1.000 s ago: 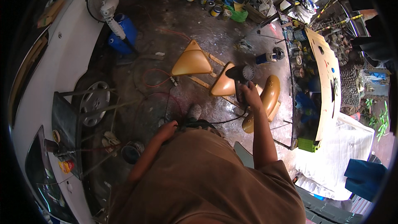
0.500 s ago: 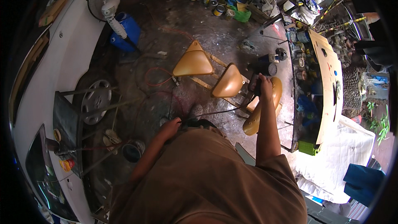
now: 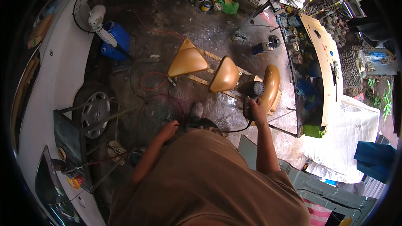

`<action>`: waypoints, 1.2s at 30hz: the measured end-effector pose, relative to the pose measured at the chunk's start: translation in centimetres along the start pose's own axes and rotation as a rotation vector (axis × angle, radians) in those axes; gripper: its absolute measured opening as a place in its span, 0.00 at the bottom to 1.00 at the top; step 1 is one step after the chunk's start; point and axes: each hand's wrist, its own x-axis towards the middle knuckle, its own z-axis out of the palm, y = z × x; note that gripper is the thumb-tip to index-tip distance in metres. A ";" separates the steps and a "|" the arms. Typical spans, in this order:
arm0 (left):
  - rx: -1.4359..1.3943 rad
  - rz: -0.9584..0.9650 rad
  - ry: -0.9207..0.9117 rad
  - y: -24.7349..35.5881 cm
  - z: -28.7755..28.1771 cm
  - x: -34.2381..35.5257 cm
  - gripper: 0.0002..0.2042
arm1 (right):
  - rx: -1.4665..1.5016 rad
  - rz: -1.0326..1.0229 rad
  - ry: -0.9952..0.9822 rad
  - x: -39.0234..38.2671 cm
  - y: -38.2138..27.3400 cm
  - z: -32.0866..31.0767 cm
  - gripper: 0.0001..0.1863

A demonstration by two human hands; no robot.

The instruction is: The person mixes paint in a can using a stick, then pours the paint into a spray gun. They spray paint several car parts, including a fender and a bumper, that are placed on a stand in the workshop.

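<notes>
My right hand (image 3: 254, 109) grips a black heat gun (image 3: 253, 91) by its handle, its barrel level with a long orange-painted panel (image 3: 271, 84). A black cord runs from the gun back toward my body. Two more orange panels lie on wooden slats on the floor: a triangular one (image 3: 187, 60) at the left and a rounded one (image 3: 225, 75) in the middle. My left hand (image 3: 167, 130) hangs low near my knee, fingers curled, with nothing visible in it. My brown shirt hides my lap and legs.
A white car (image 3: 46, 100) with a wheel (image 3: 95, 111) fills the left side. A standing fan (image 3: 91, 13) and blue container (image 3: 116, 41) stand behind it. Paint cans (image 3: 201, 0) crowd the far floor. A cluttered bench (image 3: 302, 58) and cream panel (image 3: 324, 67) line the right.
My right hand has carried the heat gun rightward, from over the rounded middle panel to the long panel at the right. My left hand stayed low near my knee.
</notes>
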 end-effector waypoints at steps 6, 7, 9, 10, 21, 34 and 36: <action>-0.035 -0.008 0.017 -2.5 -0.3 -1.7 0.11 | -0.055 0.071 -0.229 -7.3 -6.8 4.5 0.16; -0.048 -0.007 0.019 -2.8 -0.4 -1.7 0.11 | -0.109 -0.021 -0.229 -6.2 -4.7 5.4 0.21; -0.057 -0.008 0.033 -3.2 -0.3 -1.9 0.11 | -0.190 -0.011 -0.332 -5.9 -6.2 6.2 0.20; -0.051 -0.015 0.049 -3.6 -0.3 -2.0 0.11 | -0.231 -0.010 -0.388 -6.0 -7.9 7.0 0.20; -0.130 -0.073 0.199 0.0 -0.9 -1.9 0.12 | -0.237 -0.160 -0.307 3.9 -16.1 10.5 0.20; -0.166 -0.236 0.300 5.0 -1.0 -1.3 0.11 | -0.131 -0.241 -0.496 8.8 -19.2 11.8 0.13; -0.180 -0.269 0.304 5.0 -0.8 -1.7 0.11 | -0.138 -0.260 -0.639 8.4 -19.4 13.1 0.13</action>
